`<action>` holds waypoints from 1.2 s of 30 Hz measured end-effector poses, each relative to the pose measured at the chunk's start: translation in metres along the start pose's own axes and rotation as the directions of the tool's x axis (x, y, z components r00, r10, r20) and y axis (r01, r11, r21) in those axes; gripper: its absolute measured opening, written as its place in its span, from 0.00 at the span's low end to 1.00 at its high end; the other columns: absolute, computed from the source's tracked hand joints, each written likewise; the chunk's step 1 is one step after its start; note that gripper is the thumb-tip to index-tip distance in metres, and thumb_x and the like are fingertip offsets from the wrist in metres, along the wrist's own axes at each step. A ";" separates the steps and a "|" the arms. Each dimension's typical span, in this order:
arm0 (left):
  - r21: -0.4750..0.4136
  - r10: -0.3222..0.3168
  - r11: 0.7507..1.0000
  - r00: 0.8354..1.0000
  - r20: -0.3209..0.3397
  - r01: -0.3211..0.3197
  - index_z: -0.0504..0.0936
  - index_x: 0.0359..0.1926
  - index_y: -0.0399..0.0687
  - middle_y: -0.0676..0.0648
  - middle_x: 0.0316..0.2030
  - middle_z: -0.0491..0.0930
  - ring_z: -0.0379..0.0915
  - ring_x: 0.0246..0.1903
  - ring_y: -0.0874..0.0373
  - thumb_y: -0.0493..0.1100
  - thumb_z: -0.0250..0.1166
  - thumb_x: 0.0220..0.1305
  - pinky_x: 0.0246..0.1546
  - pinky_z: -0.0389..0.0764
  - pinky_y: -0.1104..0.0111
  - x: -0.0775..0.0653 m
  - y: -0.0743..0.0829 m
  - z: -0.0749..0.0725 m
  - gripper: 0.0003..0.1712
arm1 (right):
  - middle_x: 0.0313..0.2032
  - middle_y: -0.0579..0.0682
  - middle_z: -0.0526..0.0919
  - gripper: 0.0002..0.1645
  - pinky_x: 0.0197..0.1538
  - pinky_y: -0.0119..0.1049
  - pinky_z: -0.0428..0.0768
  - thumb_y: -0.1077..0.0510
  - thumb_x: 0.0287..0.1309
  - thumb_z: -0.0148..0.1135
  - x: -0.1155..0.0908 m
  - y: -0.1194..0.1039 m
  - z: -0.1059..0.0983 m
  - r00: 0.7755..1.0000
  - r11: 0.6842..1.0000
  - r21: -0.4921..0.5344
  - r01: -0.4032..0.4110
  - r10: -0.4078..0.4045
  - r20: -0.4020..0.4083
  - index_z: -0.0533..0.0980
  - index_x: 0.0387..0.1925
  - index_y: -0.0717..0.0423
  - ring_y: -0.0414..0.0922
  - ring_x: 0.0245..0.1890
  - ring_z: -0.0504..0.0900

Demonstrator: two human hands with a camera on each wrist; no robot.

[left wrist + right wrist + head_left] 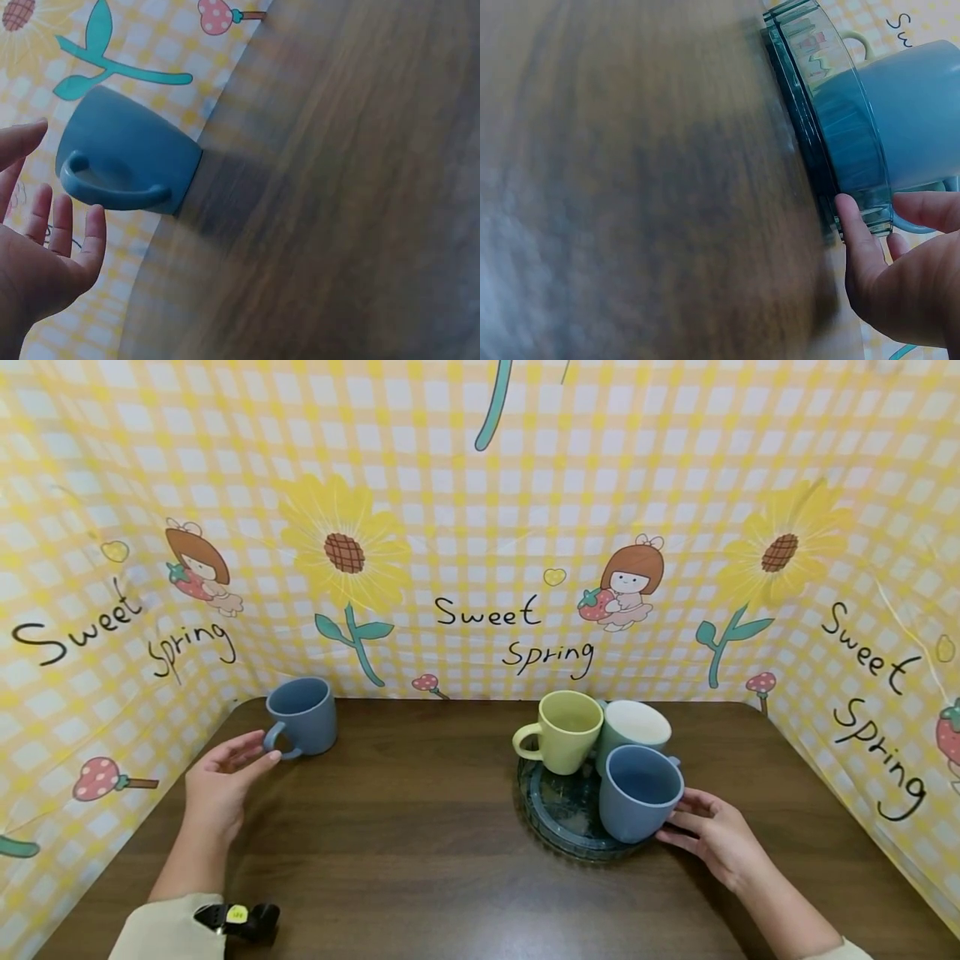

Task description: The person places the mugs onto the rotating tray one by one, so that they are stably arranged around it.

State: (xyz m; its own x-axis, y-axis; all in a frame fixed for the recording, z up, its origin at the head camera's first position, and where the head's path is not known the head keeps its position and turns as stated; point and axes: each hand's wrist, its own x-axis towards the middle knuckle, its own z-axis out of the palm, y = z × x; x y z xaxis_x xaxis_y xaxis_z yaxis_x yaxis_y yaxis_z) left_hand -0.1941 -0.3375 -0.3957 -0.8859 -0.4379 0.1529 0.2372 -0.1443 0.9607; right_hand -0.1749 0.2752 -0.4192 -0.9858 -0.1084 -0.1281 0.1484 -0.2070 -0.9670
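At the back left of the table stands a blue mug (313, 727), its handle towards my left hand (216, 785). The left fingers are spread about the handle; in the left wrist view a small gap shows between fingertips and handle (112, 198). On the right, a round dark-green glass tray (553, 814) carries a second blue mug (633, 806), a yellow-green mug (567, 739) and a pale green mug (636, 724) with a white inside. My right hand (716, 837) touches the tray's right side with extended fingers. The right thumb (849, 214) rests against the tray's edge.
All of this stands on a dark brown wooden table (420, 827). A yellow checked cloth (480, 527) printed with flowers and lettering hangs close behind and along both sides. A black strap (240, 920) is round the left sleeve.
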 end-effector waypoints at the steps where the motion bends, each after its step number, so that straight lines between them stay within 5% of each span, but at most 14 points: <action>1: -0.003 -0.008 1.000 1.000 0.011 0.008 0.85 0.48 0.42 0.54 0.34 0.84 0.76 0.41 0.63 0.26 0.74 0.49 0.35 0.81 0.79 0.001 0.000 -0.001 0.22 | 0.42 0.51 0.78 0.18 0.47 0.47 0.84 0.74 0.61 0.55 0.000 0.000 0.000 1.000 1.000 0.000 -0.001 0.001 0.002 0.68 0.52 0.62 0.45 0.40 0.82; 7: 0.047 -0.073 0.996 0.993 0.093 0.069 0.82 0.53 0.45 0.56 0.36 0.83 0.79 0.37 0.67 0.29 0.74 0.51 0.34 0.83 0.75 0.008 -0.002 -0.008 0.27 | 0.42 0.51 0.78 0.19 0.47 0.46 0.84 0.74 0.62 0.55 -0.001 0.001 0.000 1.000 1.000 -0.004 -0.008 0.008 0.011 0.68 0.54 0.63 0.46 0.40 0.82; 17: 0.217 -0.110 0.973 0.987 0.117 0.082 0.77 0.59 0.49 0.61 0.36 0.80 0.76 0.36 0.69 0.34 0.74 0.53 0.32 0.82 0.77 0.022 -0.007 -0.013 0.31 | 0.43 0.52 0.77 0.19 0.48 0.46 0.84 0.73 0.63 0.56 -0.001 0.001 -0.001 0.999 0.999 0.005 -0.031 0.031 0.015 0.66 0.54 0.64 0.45 0.41 0.82; 24: 0.366 -0.156 0.924 0.982 0.104 0.108 0.80 0.54 0.52 0.62 0.35 0.78 0.76 0.35 0.72 0.44 0.73 0.57 0.34 0.84 0.73 0.029 -0.009 -0.015 0.22 | 0.43 0.52 0.77 0.19 0.48 0.46 0.84 0.73 0.62 0.56 -0.001 0.001 -0.002 0.999 0.999 0.012 -0.033 0.033 0.019 0.67 0.54 0.63 0.45 0.41 0.82; 31: 0.336 -0.184 0.932 0.976 0.113 0.137 0.83 0.44 0.54 0.59 0.32 0.79 0.80 0.34 0.68 0.43 0.73 0.57 0.36 0.86 0.65 0.034 -0.009 -0.014 0.13 | 0.42 0.52 0.77 0.18 0.48 0.47 0.84 0.74 0.62 0.55 -0.001 0.001 -0.002 0.999 0.999 0.017 -0.030 0.030 0.020 0.67 0.53 0.62 0.45 0.41 0.82; 36: 0.231 -0.182 0.961 0.976 0.118 0.151 0.85 0.37 0.54 0.56 0.30 0.80 0.83 0.32 0.64 0.37 0.73 0.56 0.36 0.85 0.65 0.035 -0.010 -0.014 0.09 | 0.43 0.52 0.77 0.18 0.48 0.47 0.83 0.73 0.63 0.56 -0.001 0.000 -0.002 0.999 0.999 0.017 -0.033 0.033 0.020 0.67 0.53 0.62 0.45 0.41 0.82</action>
State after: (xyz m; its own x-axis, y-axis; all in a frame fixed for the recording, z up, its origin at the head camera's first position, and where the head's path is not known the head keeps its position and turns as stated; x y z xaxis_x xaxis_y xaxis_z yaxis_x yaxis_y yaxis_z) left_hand -0.2217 -0.3636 -0.4031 -0.9552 -0.2961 0.0020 0.0021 -0.0002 1.0000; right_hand -0.1739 0.2774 -0.4198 -0.9786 -0.1349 -0.1552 0.1823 -0.2200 -0.9583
